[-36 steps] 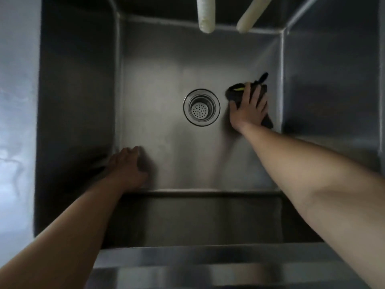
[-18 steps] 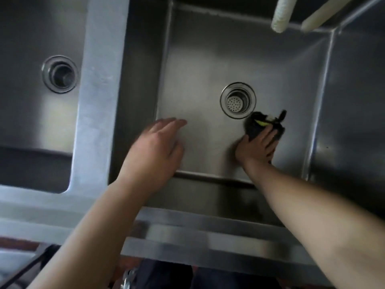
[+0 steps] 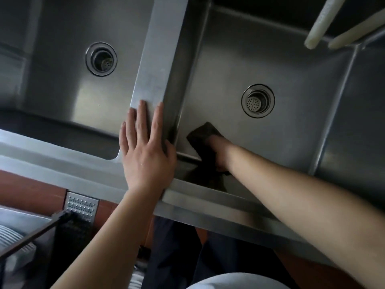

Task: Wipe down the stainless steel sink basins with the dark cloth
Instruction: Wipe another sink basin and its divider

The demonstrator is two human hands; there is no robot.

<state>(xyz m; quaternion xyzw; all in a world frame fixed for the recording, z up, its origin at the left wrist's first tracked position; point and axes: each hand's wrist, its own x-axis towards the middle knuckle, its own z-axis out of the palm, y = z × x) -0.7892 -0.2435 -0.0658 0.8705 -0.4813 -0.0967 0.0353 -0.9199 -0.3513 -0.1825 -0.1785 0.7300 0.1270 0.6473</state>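
Note:
The dark cloth (image 3: 201,134) lies in the near-left corner of the right basin (image 3: 281,147), against the floor and the near wall. My right hand (image 3: 219,153) reaches down into that basin and grips the cloth; its fingers are blurred and partly hidden by the cloth. My left hand (image 3: 145,151) rests flat, fingers straight, on the steel divider (image 3: 158,59) between the two basins. The left basin (image 3: 58,97) holds nothing.
Each basin has a round drain strainer (image 3: 258,100) (image 3: 101,59). Two pale tubes (image 3: 320,24) hang over the right basin's far corner. A metal grater (image 3: 81,205) and a dark rack sit below the sink's front rim (image 3: 218,207) at lower left.
My right hand slid the cloth from beside the drain to the basin's near-left corner. My left hand left the basin floor and settled on the divider. The view shifted left.

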